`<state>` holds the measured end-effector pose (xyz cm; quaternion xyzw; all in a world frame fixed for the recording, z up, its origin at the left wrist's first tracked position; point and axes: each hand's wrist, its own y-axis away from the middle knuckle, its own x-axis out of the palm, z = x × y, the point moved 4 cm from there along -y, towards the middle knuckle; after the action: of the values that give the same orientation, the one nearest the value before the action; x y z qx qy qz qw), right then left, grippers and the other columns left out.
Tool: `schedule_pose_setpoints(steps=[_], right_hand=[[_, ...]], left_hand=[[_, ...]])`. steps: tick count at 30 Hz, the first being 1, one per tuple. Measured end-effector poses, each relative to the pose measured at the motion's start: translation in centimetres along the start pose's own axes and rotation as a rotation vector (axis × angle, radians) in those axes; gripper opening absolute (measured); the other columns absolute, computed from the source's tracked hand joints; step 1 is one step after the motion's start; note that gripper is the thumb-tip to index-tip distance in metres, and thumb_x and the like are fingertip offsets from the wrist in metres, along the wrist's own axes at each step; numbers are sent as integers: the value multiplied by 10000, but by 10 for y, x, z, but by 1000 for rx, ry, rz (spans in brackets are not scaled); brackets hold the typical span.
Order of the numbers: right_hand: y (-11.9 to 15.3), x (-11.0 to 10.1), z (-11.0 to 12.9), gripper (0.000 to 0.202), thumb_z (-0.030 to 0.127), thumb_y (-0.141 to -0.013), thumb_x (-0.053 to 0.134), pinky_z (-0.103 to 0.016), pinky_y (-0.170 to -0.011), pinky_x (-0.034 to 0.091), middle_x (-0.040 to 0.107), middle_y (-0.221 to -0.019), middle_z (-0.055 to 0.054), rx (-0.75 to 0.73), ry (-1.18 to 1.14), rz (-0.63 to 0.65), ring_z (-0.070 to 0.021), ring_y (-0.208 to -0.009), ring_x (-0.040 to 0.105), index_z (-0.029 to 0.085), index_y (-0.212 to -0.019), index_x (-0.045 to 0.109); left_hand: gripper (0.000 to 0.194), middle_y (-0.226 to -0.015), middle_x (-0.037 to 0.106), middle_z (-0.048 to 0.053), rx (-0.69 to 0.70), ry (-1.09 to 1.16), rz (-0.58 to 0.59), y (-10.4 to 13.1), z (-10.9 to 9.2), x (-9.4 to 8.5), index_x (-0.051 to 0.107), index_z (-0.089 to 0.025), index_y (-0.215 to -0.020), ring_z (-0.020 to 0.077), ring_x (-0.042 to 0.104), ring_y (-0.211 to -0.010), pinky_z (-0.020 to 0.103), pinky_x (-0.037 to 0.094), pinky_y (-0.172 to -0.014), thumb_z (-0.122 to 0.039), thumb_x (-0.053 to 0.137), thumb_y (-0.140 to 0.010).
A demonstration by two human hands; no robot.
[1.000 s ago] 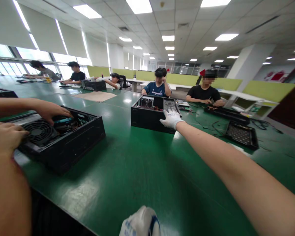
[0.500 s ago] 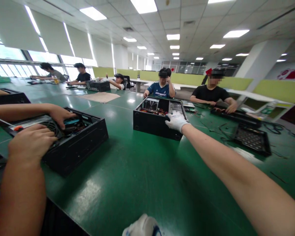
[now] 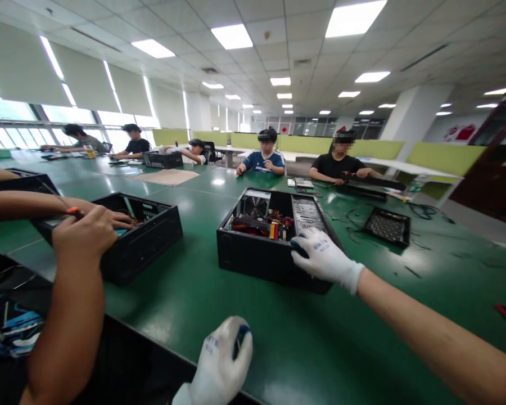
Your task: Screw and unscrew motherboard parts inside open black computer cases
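An open black computer case point(image 3: 261, 264) lies on the green table in front of me, its fan, wires and drive bay showing. My right hand point(image 3: 322, 256), in a white glove, grips the near right edge of this case, fingers over the rim. Low in the view, near the table's front edge, my left hand point(image 3: 225, 354) is gloved too, its fingers curled together; whatever they may hold is hidden. It is apart from the case.
At the left, another person's hands point(image 3: 82, 230) work in a second black case point(image 3: 143, 242), one with a screwdriver. A black tray point(image 3: 388, 226) and cables lie at the right. Several people sit around the table point(image 3: 185, 315).
The case and my right hand on it are nearer and lower in view. My left hand has come further into view. The neighbour's hands have shifted right.
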<state>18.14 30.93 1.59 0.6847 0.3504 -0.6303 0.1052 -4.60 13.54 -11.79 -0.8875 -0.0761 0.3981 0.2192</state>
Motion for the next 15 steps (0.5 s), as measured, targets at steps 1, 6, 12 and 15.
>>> schedule_pose_setpoints(steps=[1, 6, 12, 15], right_hand=[[19, -7, 7, 387, 416, -978, 515, -395, -964, 428, 638, -1126, -147, -17, -25, -19, -284, -1069, 554, 138, -1150, 721], [105, -40, 36, 311, 421, -967, 560, -427, -911, 463, 623, -1044, -127, -50, -156, -62, -274, -997, 554, 155, -1044, 701], [176, -72, 62, 236, 403, -960, 584, -437, -847, 467, 616, -976, -103, -48, -211, -53, -266, -948, 548, 190, -976, 685], [197, -83, 73, 226, 393, -970, 571, -438, -834, 459, 613, -958, -94, -62, -221, -48, -265, -942, 541, 195, -957, 680]], left_hand=[[142, -857, 678, 33, 11, 14, 2, -1, -5, -5, 609, -226, -1009, 185, 680, -757, 329, 553, -699, -313, 498, -1024], [104, -863, 643, 9, 133, 5, 4, -8, -58, -46, 590, -233, -1042, 156, 624, -700, 310, 487, -680, -312, 540, -996], [107, -894, 659, 11, 277, -132, -44, -19, -108, -80, 604, -231, -1023, 174, 627, -748, 327, 469, -721, -317, 557, -980], [140, -897, 668, 19, 306, -230, -5, -21, -123, -80, 612, -227, -1002, 196, 651, -803, 336, 468, -730, -350, 547, -985]])
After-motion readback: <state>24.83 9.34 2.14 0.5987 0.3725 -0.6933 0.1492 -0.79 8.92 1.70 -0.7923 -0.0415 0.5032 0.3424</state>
